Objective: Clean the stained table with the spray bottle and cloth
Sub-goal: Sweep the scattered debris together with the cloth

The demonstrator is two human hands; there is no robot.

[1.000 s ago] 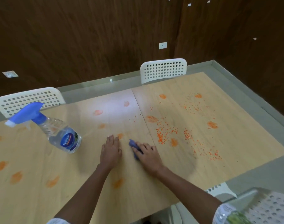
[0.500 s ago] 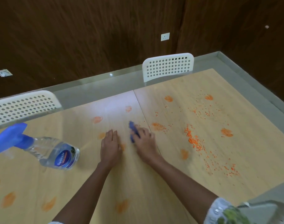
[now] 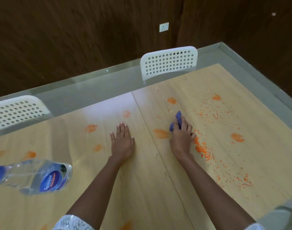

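Landmark = table seam (image 3: 151, 140), the join between the two wooden tops of the table (image 3: 142, 188).

Nearest: spray bottle (image 3: 42, 176), well left of the seam, clear body with blue label; its blue head is cut off by the frame edge. Nobody touches it.

Left hand (image 3: 122, 141) just left of the seam, palm flat on the wood, fingers straight and together, holding nothing.

Right hand (image 3: 181, 136) just right of the seam, fingers curled round the blue cloth (image 3: 176, 121), pressing it on the table. Cloth sticks out past the fingertips on the far side.

Orange smear (image 3: 161, 133) between the seam and the right hand, touching the cloth's near-left edge. Orange crumbs (image 3: 202, 149) piled against the hand's right side, more scattered further right of the seam.

More orange smears on both sides of the seam, e.g. (image 3: 91, 128) left, (image 3: 237, 137) right.

Beyond the seam's far end: white perforated chair (image 3: 169, 63); second one (image 3: 15, 111) far left. Wall socket (image 3: 164, 27) on the dark wood wall behind.
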